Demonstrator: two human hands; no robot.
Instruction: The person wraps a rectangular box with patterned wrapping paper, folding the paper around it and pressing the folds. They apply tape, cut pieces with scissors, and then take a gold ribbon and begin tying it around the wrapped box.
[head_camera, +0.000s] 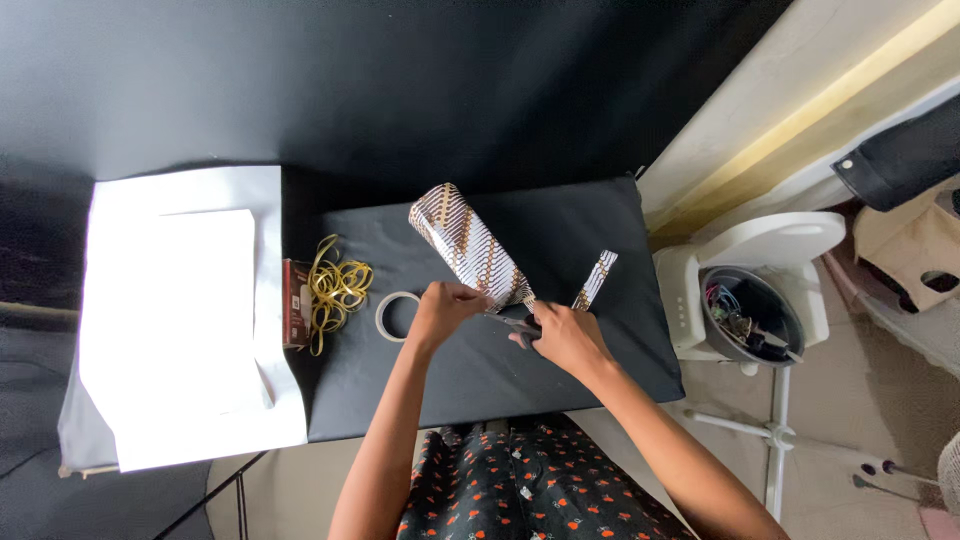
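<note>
A box wrapped in brown-and-white patterned paper (463, 240) lies slanted on the black table top (560, 230). My left hand (445, 303) grips its near end. My right hand (566, 335) holds scissors (512, 322), whose blades point left at the wrapped end. A cut strip of the same paper (596, 279) lies just right of the box, apart from it.
A roll of clear tape (397, 314) sits left of my left hand. Gold ribbon (336, 287) is piled beside a small dark red box (294, 302). White paper sheets (185, 310) cover the table's left. A white stand holding a bowl of odds and ends (752, 312) is on the right.
</note>
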